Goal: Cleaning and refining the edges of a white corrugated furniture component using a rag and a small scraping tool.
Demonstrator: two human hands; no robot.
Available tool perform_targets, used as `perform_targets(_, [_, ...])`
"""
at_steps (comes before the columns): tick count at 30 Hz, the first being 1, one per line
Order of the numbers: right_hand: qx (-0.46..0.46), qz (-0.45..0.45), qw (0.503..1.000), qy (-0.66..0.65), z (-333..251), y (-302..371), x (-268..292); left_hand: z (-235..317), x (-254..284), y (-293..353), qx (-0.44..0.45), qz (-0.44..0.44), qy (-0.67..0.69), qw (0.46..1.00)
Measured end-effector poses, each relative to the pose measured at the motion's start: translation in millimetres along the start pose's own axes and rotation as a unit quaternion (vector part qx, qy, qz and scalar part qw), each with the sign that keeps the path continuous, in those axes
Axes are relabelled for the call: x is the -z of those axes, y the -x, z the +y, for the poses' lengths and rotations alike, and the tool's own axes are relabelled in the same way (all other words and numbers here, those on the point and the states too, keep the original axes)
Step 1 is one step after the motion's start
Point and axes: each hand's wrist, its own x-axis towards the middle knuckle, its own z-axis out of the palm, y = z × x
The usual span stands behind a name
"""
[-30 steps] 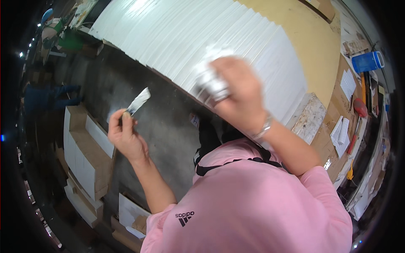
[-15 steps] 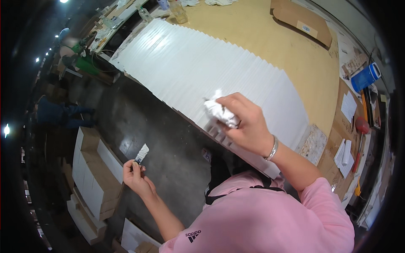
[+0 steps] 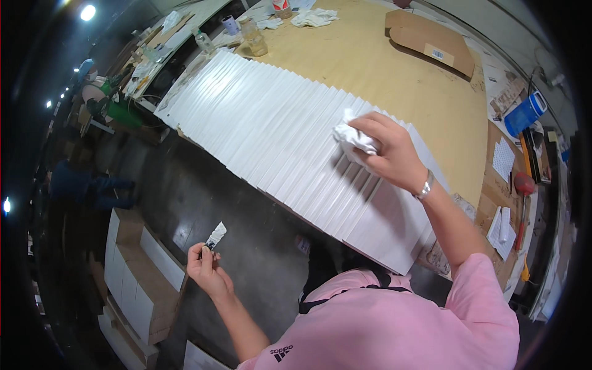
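Observation:
Overlapping white strips [image 3: 246, 135] lie in a long stepped row along the table's near edge. My right hand [image 3: 394, 151] is closed round a crumpled white rag [image 3: 355, 137], which is on or just over the strips toward the row's right end. Out over the floor on the left, my left hand [image 3: 208, 271] pinches a small, flat, whitish blade-like piece [image 3: 216, 235] with a dark lower end. My fingers hide the rest of it, so its exact kind does not show.
The tan tabletop [image 3: 345, 58] carries a brown cardboard piece [image 3: 425, 43], white cloths [image 3: 314, 17] and a glass jar [image 3: 253, 38]. A blue jug [image 3: 525, 114] stands at the right. White-and-brown boxes [image 3: 139, 283] stand at lower left. Another person [image 3: 102, 92] is at far left.
My right hand has moved the rag right and slightly away from me across the strips. My left hand, still pinching the flat piece, sits slightly lower and farther right in view.

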Motion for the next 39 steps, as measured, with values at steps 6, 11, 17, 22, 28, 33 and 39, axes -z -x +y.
perform_targets(6, [0.088, -0.064, 0.986, 0.129, 85.3, -67.6, -39.4, -1.6, -6.0, -19.0, 0.018, -0.035, 0.004, 0.999])
perform_targets(11, [-0.144, -0.13, 0.937, 0.292, 129.5, -125.3, -7.3, 5.4, -13.6, -26.2, -0.007, -0.034, 0.008, 0.999])
perform_targets(17, [0.001, -0.067, 0.995, 0.069, 79.3, -119.9, -36.4, -8.9, 11.6, -37.0, 0.024, -0.013, 0.009, 1.0])
perform_targets(22, [0.021, -0.152, 0.978, 0.14, 88.4, -104.9, -71.9, -3.2, -8.4, -47.0, 0.024, -0.025, 0.015, 0.999])
perform_targets(28, [0.032, -0.13, 0.98, 0.148, 87.5, -102.0, -80.0, -8.5, -22.4, -56.3, 0.034, -0.019, 0.012, 0.999])
perform_targets(33, [0.059, -0.091, 0.981, 0.16, 87.5, -103.0, -79.2, -15.3, -33.3, -72.2, 0.024, -0.037, 0.021, 0.999])
perform_targets(39, [0.06, -0.097, 0.983, 0.145, 83.4, -102.2, -81.2, -20.7, -38.1, -101.6, -0.023, -0.015, -0.052, 0.998])
